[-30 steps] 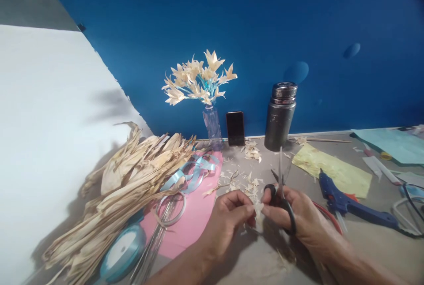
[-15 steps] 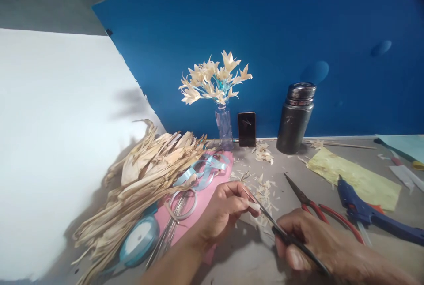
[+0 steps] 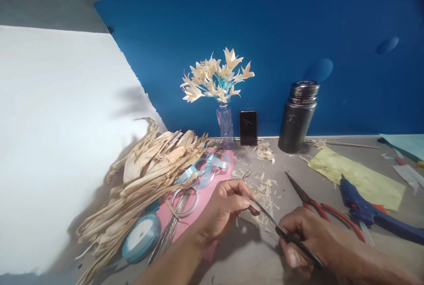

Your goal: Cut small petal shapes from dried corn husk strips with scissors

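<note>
My left hand (image 3: 225, 212) pinches a small pale strip of corn husk (image 3: 253, 205) between thumb and fingers. Gripped in my right hand (image 3: 306, 241) is a pair of scissors (image 3: 267, 215) with dark handles. Its blades point up and left, right beside the strip at my left fingertips; whether they touch it I cannot tell. Under and beyond the hands lie husk scraps (image 3: 266, 185). Dried corn husks (image 3: 159, 166) are heaped to the left of my left hand. Pliers (image 3: 308, 200) with red handles lie beyond my right hand.
A clear bottle (image 3: 225, 126) of husk flowers (image 3: 212, 73), a phone (image 3: 248, 128) and a dark flask (image 3: 298, 119) stand along the blue board (image 3: 265, 20). Ribbon spool (image 3: 141, 236), wires (image 3: 172, 225) and pink sheet (image 3: 185, 223) lie left; glue gun (image 3: 367, 210) and yellow sheet (image 3: 361, 179) right.
The scissor blades look closer together than before. Both hands stay nearly in place, and the right has shifted slightly right as the whole view moved a little.
</note>
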### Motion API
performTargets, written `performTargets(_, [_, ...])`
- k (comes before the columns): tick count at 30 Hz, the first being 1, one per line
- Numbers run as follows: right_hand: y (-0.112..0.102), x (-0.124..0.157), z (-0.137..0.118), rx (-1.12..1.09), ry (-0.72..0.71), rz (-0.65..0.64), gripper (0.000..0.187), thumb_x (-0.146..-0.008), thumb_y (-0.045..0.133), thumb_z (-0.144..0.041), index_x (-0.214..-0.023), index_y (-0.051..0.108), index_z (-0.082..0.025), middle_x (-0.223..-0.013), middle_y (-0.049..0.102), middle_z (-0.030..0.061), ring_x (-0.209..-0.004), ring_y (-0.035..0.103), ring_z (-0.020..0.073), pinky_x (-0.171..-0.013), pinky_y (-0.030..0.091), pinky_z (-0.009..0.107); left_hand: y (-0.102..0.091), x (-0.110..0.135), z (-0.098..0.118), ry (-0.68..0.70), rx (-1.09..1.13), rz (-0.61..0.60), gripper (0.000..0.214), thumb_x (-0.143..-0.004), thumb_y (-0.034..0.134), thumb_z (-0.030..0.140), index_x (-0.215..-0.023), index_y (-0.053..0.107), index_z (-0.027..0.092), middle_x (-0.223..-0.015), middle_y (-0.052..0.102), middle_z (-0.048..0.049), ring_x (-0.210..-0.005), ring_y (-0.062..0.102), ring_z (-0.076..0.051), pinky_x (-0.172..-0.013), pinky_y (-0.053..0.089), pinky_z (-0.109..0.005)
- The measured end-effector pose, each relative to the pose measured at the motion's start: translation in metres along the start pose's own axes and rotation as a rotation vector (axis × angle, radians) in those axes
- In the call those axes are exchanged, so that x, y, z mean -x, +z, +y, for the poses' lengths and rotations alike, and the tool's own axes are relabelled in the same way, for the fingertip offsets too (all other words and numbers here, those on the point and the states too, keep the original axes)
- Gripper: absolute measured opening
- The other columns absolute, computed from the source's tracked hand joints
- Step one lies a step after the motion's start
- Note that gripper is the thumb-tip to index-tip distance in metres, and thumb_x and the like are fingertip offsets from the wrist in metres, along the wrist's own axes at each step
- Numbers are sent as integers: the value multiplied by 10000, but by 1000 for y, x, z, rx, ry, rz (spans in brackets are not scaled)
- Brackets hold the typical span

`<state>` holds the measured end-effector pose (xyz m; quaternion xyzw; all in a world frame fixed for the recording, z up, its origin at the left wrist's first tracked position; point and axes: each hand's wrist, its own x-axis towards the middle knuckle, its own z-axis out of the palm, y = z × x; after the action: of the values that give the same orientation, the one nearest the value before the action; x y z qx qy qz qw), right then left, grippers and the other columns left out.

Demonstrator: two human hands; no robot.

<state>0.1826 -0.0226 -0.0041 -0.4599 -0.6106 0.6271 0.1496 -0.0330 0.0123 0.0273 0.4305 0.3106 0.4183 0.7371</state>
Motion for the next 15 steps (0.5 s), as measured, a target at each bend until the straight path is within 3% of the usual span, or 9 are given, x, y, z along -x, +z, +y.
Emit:
performTargets(3, [1, 1, -2, 10, 37, 15, 363, -668, 792, -470, -579, 636, -155, -461, 556, -29, -439, 513, 103, -411, 303, 175, 0, 0, 1, -7, 13, -11, 51, -589, 691, 109, -616, 658, 135, -630, 657, -34, -592, 626, -151, -638, 473, -270])
performTargets(6, [1, 2, -1, 1, -39, 11, 437, -687, 773, -563, -626, 631, -155, -516, 568, -24, -484, 530, 110, -433, 330, 176, -1, 0, -1, -5, 32, -1, 72, -625, 742, 141, -639, 672, 129, -658, 680, -49, -594, 630, -149, -634, 471, -268])
performTargets(10, [0, 3, 0, -107, -199, 17, 620, -747, 642, -754, -832, 636, -139, -657, 617, 16, -520, 551, 122, -471, 394, 199, 1, -3, -11, 36, 102, 121, 177, -661, 827, 239, -699, 681, 146, -635, 658, -15, -551, 592, -117, -574, 439, -238])
performTargets(15, [8, 5, 0, -86, -191, 88, 624, -806, 574, -769, -919, 655, -160, -799, 670, 59, -648, 578, 154, -562, 434, 226, 7, -7, -22, 104, 144, 219, 225, -680, 838, 284, -692, 662, 144, -550, 581, 27, -483, 523, -79, -525, 376, -208])
